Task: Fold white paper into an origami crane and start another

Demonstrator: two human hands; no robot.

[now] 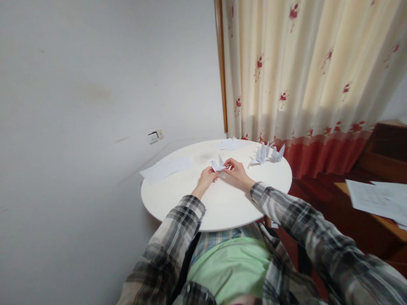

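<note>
A folded white paper crane (218,164) is held between my two hands, just over the round white table (229,212). My left hand (207,176) pinches its left side, close to the thin pointed end. On the other side, my right hand (235,170) has its fingers closed on the right part of the crane. One wing stands up between the hands. Farther right on the table, several finished paper cranes (262,153) stand in a cluster, with another crane (278,154) at its right.
Flat white paper sheets (167,168) lie at the table's left edge, and more paper (233,144) lies at the back. A wall with a socket (153,138) borders the left. Behind hangs a flowered curtain (286,76). Printed sheets (375,199) rest on wooden furniture at right.
</note>
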